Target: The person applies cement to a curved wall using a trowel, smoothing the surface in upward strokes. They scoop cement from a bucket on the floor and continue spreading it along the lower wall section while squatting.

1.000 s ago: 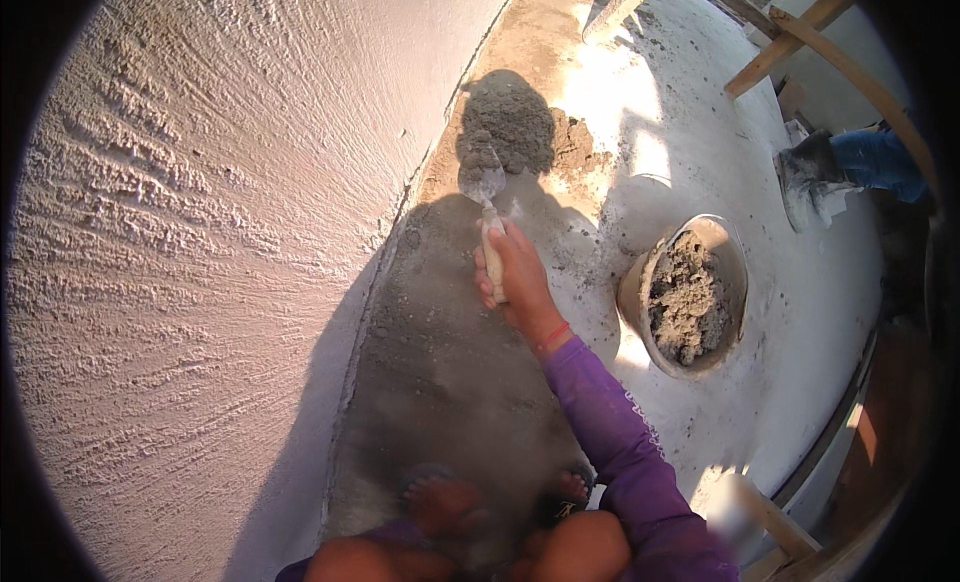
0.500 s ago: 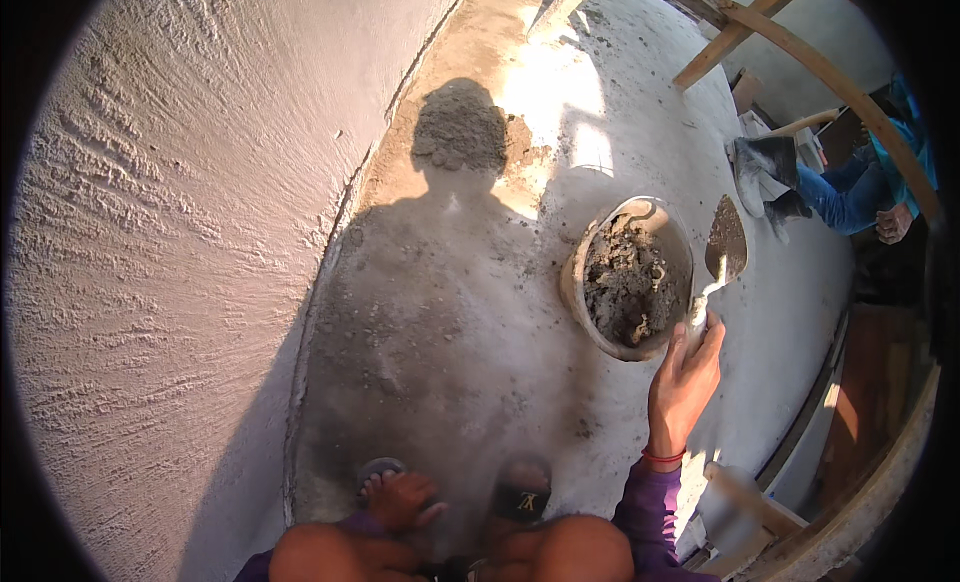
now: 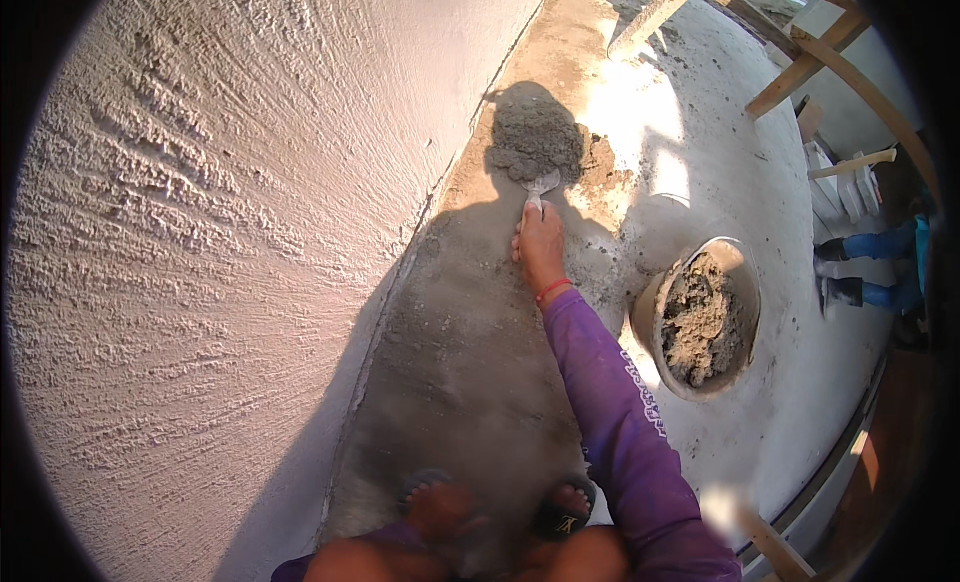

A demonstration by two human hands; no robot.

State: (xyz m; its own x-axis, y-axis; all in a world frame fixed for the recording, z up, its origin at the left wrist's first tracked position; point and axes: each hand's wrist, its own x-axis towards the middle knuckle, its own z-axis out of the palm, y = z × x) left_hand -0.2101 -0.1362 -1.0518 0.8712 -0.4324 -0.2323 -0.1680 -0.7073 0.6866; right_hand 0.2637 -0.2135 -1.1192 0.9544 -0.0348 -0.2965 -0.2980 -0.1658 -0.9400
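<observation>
My right hand [image 3: 541, 244] is closed around the handle of a trowel [image 3: 543, 183], its arm stretched forward in a purple sleeve. The blade meets the near edge of a mound of wet mortar [image 3: 535, 132] on the floor, and part of it is hidden in the mound. Right of my forearm stands a bucket [image 3: 645, 317] with grey mortar [image 3: 705, 322] inside. Low in the view, my left hand [image 3: 440, 510] hangs by my left foot; its fingers are blurred.
A rough plastered wall [image 3: 230, 232] rises along the left. Wooden props [image 3: 655, 17] and braces [image 3: 810, 72] stand at the far right. Another person in boots and blue trousers [image 3: 880, 245] is at the right edge, near a wooden handle [image 3: 853, 164]. A blurred timber [image 3: 775, 542] lies lower right.
My right hand has swung the trowel from beside the bucket, left and forward to the mortar mound. The view has shifted left, and the other person's legs have moved.
</observation>
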